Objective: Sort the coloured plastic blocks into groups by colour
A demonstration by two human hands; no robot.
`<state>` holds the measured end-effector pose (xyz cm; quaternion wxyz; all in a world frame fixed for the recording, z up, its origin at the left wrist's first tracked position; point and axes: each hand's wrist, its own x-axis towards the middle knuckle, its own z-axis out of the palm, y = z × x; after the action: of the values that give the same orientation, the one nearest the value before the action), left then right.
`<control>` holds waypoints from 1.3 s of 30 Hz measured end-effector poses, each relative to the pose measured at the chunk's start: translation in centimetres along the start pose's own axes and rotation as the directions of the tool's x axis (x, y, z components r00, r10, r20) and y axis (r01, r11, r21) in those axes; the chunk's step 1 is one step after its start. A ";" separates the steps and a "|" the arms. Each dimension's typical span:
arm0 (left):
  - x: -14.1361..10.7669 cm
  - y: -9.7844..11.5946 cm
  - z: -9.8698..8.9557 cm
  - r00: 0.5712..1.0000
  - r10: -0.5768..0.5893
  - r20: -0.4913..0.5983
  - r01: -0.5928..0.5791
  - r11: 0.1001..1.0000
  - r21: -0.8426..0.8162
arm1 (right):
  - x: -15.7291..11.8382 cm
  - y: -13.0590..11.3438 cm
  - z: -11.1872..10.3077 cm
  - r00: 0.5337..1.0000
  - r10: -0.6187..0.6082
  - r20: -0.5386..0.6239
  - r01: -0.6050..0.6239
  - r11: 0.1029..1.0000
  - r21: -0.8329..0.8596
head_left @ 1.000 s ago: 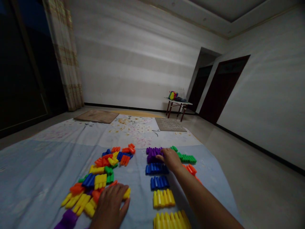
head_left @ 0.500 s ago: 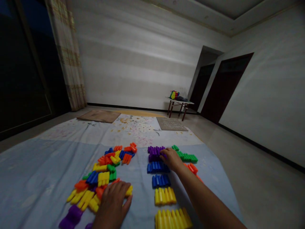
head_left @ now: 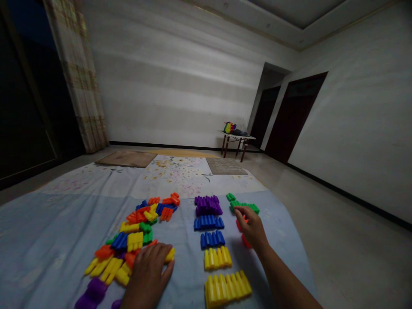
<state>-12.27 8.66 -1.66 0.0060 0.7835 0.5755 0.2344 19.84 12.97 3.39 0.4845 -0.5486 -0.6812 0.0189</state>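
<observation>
My left hand rests on the near right part of a loose heap of plastic building blocks. Its thumb is spread from the fingers, and a yellow block pokes out beside the fingertips. My right hand hovers over orange blocks, fingers loosely bent and apart, nothing visible in them. Just beyond it lies a row of green blocks. Left of it, joined rows run toward me: purple blocks, blue blocks, shorter blue blocks, yellow blocks and a longer yellow row.
The heap's purple block lies near the front edge of view. Blocks rest on a blue and floral sheet. Beyond are a brown mat, a grey mat and a small table holding a colourful bag.
My right hand has left the purple blocks and moved right and nearer, over the orange ones. The left hand stays on the heap. The whole view has shifted slightly.
</observation>
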 end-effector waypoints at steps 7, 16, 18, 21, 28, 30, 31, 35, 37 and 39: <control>0.2 1.0 -1.2 1.000 -0.021 0.021 0.021 1.000 0.011 | -3.9 1.9 -2.3 0.936 0.299 -0.185 -0.272 0.950 0.156; 0.2 1.8 -1.6 0.997 0.025 0.068 -0.024 0.999 -0.027 | -4.1 5.8 -2.7 0.836 0.498 -0.233 -0.427 0.855 0.294; 0.3 2.1 -2.3 0.995 -0.005 0.096 0.004 1.000 0.008 | -4.0 6.0 -2.9 0.815 0.521 -0.255 -0.435 0.839 0.326; 0.7 3.1 -3.6 0.983 -0.110 0.150 0.093 0.989 0.117 | -3.8 6.2 -3.3 0.781 0.556 -0.285 -0.442 0.814 0.375; 1.9 5.0 -5.1 0.930 -0.242 0.275 0.157 0.941 0.298 | -3.9 6.2 -2.8 0.751 0.603 -0.268 -0.454 0.767 0.453; 2.0 4.8 -5.0 0.933 -0.243 0.267 0.157 0.939 0.306 | -4.0 5.9 -2.5 0.759 0.603 -0.248 -0.454 0.762 0.463; 2.1 4.7 -4.8 0.936 -0.241 0.259 0.158 0.940 0.304 | -4.1 5.8 -2.4 0.761 0.604 -0.239 -0.454 0.758 0.469; 2.1 4.9 -4.2 0.948 -0.198 0.248 0.152 0.970 0.192 | -4.3 5.3 -2.2 0.746 0.617 -0.251 -0.459 0.749 0.478; 2.1 5.7 -4.0 0.957 -0.127 0.262 0.111 0.991 0.077 | -4.3 5.0 -2.1 0.732 0.628 -0.264 -0.467 0.744 0.478; 2.1 6.7 -3.9 0.961 -0.037 0.275 0.047 0.999 -0.028 | -4.2 4.7 -2.1 0.738 0.621 -0.263 -0.459 0.748 0.479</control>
<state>-7.21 7.31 4.45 0.1039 0.7958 0.5816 0.1331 24.40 10.57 -0.77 0.6845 -0.6112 -0.3542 0.1800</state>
